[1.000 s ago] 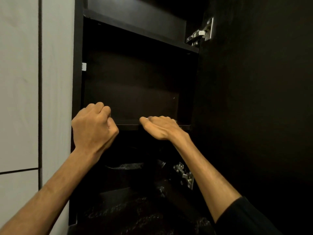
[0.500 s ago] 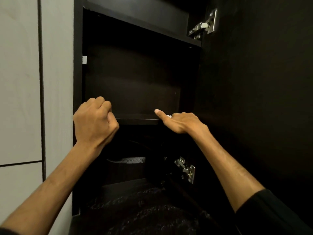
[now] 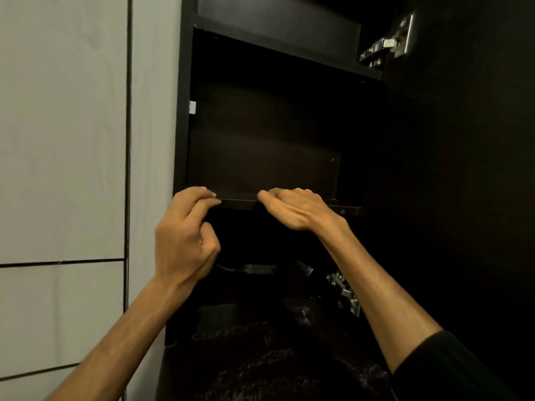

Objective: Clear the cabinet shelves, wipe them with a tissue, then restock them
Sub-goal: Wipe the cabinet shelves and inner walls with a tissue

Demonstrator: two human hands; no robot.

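Shelf (image 3: 289, 202), a dark rigid board seated mid-cabinet, judged stiff and fairly light, best held along its front edge; left hand (image 3: 185, 235) pinches that edge, right hand (image 3: 295, 208) lies flat on it, fingers together.

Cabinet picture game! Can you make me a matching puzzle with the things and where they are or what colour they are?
Things:
1. left hand
2. upper hinge
3. shelf
4. wall panel

Descriptions:
A. shiny metal, top right
B. pale, left of the cabinet
C. dark, both hands at its front edge
D. fingers curled at the shelf's left end

Pairs: 1-D, 2-A, 3-C, 4-B
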